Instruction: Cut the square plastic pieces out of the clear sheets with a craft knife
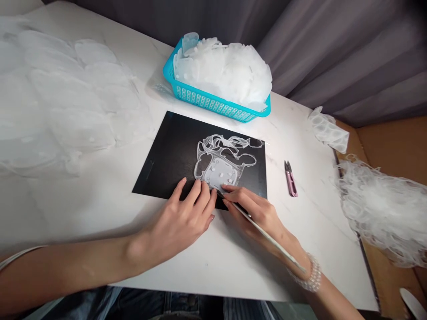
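Note:
A translucent white plastic piece (220, 172) with small raised dots and a rounded outline lies on a black mat (156, 153). Thin looping strips of clear trim (233, 149) surround its far side. My left hand (187, 209) is open, its fingers resting along the near edge of the piece. Between the fingers of my right hand (256, 215) is a pair of long, slim, pale tweezers (271, 242). Their dark tip meets the near edge of the piece, close to my left fingertips. The fingers partly cover this contact point.
Beyond the mat stands a blue basket (213, 104) heaped with translucent pieces (227, 71). More translucent sheets (73, 93) spread over the left. Pink thread snips (291, 178) lie right of the mat. A tangle of trimmed strips (383, 209) fills a cardboard box (393, 140) past the table's right edge.

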`<state>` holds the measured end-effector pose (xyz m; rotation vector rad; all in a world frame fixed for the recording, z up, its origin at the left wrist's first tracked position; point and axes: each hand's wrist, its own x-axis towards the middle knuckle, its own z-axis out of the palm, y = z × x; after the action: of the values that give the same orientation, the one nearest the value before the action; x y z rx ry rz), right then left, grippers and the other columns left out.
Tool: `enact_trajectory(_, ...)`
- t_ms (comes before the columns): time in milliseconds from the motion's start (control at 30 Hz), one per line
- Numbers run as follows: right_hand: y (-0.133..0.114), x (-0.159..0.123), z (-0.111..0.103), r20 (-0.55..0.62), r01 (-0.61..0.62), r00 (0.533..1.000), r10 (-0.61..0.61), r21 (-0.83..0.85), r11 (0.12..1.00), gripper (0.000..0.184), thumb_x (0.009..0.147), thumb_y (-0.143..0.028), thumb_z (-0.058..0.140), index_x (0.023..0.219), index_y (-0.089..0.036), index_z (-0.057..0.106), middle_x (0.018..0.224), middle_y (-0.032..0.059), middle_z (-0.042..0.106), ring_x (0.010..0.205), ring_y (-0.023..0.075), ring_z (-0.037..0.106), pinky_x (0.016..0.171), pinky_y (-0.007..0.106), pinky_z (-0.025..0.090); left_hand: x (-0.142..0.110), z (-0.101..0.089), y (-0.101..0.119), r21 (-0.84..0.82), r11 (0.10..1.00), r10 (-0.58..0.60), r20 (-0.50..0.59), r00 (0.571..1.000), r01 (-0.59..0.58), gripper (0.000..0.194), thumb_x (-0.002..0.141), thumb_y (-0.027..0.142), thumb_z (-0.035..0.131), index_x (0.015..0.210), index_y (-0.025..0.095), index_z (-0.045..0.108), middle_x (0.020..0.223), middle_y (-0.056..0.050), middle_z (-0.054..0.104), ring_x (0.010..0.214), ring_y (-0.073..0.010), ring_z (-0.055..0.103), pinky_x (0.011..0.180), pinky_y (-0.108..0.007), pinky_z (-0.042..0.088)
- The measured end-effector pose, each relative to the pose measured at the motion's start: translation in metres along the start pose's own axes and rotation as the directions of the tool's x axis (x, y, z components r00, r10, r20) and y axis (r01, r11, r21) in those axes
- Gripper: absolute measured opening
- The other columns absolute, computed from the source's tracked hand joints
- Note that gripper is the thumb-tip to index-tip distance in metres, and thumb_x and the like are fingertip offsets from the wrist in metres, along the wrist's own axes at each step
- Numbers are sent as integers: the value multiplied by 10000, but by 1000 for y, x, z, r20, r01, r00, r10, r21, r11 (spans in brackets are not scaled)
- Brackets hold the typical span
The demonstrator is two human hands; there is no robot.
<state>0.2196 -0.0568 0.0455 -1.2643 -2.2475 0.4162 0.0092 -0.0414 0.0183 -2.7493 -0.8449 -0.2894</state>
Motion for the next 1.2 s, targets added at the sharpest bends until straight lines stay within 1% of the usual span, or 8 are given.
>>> enact_trajectory(233, 3, -2, 3, -21, -70, 997, 73, 98, 993, 126, 953, -105, 533, 994, -173, 631, 975, 103, 745, 1034, 210, 731, 857, 332, 637, 2, -5, -1, 9, 1000, -17, 56, 998, 16, 431, 1001, 310, 437, 1371, 123, 557, 1277, -159, 643, 1192, -326, 570, 1002, -519, 499)
enact_trajectory(400, 3, -1, 2, -23, -68, 997, 70, 84, 994, 105, 949, -104, 549, 982, -158, 633, 973, 108, 747, 1013, 205, 735, 849, 311, 640, 5, -6, -1, -13, 999, -29, 60, 998, 29, 421, 1009, 309, 421, 1359, 126, 564, 1278, -149, 642, 1192, -324, 567, 995, -518, 505)
enact_trajectory(467, 3, -1, 3, -14, -5, 1000, 6, 27, 1000, 116, 951, -90, 537, 977, -155, 629, 922, 106, 745, 1016, 218, 733, 862, 334, 641, 5, -6, 0, -34, 999, -40, 64, 997, 42, 410, 1000, 292, 435, 1347, 125, 574, 1293, -143, 639, 1202, -325, 564, 1013, -527, 493)
enact_trajectory(567, 3, -2, 7, 24, 175, 985, -173, -131, 976, 162, 956, -57, 492, 985, -116, 641, 866, 132, 741, 1062, 274, 718, 910, 413, 627, 2, -3, 4, -49, 997, -65, 41, 997, 67, 405, 990, 292, 456, 1320, 102, 594, 1325, -170, 629, 1223, -336, 562, 1043, -544, 466)
enact_trajectory(633, 3, -2, 9, 73, 279, 960, -269, -236, 931, 203, 960, -42, 458, 1019, -71, 650, 961, 196, 746, 1159, 327, 672, 918, 454, 617, -1, -1, 7, -39, 996, -80, 20, 997, 81, 426, 989, 315, 464, 1314, 73, 595, 1345, -213, 614, 1244, -349, 556, 1049, -549, 456)
enact_trajectory(733, 6, -2, 13, 132, 336, 941, -310, -304, 892, 243, 971, -48, 433, 1086, -48, 647, 1172, 264, 703, 1292, 363, 571, 940, 479, 602, -5, 3, 10, -28, 996, -87, 26, 996, 87, 475, 987, 356, 470, 1324, 41, 583, 1372, -264, 584, 1277, -367, 541, 1056, -554, 445)
enact_trajectory(900, 14, -3, 18, 107, 234, 971, -214, -232, 944, 202, 961, -65, 502, 1126, -67, 620, 1270, 261, 663, 1356, 336, 508, 1019, 501, 560, -7, 4, 7, -29, 998, -63, 50, 997, 64, 468, 958, 319, 511, 1343, 59, 572, 1385, -265, 574, 1285, -372, 539, 1063, -563, 435)
enact_trajectory(1200, 15, -2, 19, 80, 185, 981, -175, -139, 973, 214, 967, -62, 491, 1139, -96, 614, 1239, 223, 692, 1306, 308, 571, 1003, 491, 568, -2, 6, 7, -34, 997, -72, 45, 996, 74, 492, 995, 362, 431, 1342, 47, 580, 1362, -242, 596, 1285, -364, 523, 1074, -588, 419)
